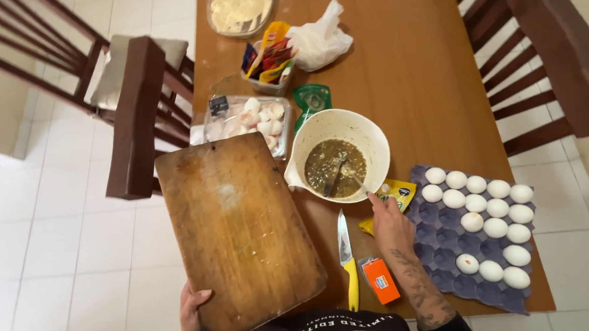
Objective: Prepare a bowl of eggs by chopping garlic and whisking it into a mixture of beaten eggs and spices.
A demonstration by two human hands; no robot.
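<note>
The right hand (387, 221) reaches to the white bowl (339, 154), pinching a fork (348, 175). The left hand (191, 309) grips the board's (237, 230) near edge. A yellow packet (395, 194) lies right of the bowl; an orange box (381, 281) sits nearer.

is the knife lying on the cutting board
No, the knife lies on the table beside the cutting board, right of its edge.

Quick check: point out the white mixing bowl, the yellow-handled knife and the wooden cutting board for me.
white mixing bowl (323, 123): head view, on the bare inner wall near the far rim.
yellow-handled knife (353, 283): head view, on the yellow handle.
wooden cutting board (237, 230): head view, on the middle of the top face.
</note>
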